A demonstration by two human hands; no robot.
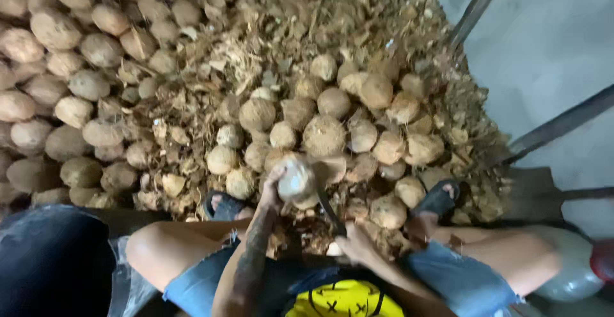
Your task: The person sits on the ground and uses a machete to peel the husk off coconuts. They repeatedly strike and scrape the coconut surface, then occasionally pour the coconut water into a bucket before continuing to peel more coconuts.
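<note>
Husk-brown pile: husked coconuts (323,135) and fibre cover the floor.
Left hand (276,186): fingers wrapped round a pale, part-peeled coconut (295,179) above the knees.
Right hand (358,243): fingers closed on a dark curved blade (329,211).
Advice: steady the nut, cut away from the fingers.
Unclear: motion blur hides the blade tip.

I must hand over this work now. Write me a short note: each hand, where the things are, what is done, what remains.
Left hand: holds up a partly peeled coconut.
Right hand: grips a dark curved blade that reaches toward that coconut.
Things: pile of coconuts and loose husk scraps on the floor ahead of the feet; a larger heap of coconuts at far left.
Done: the held coconut shows a pale, stripped patch.
Left: the rest of its husk; many coconuts still lie in the piles.
</note>
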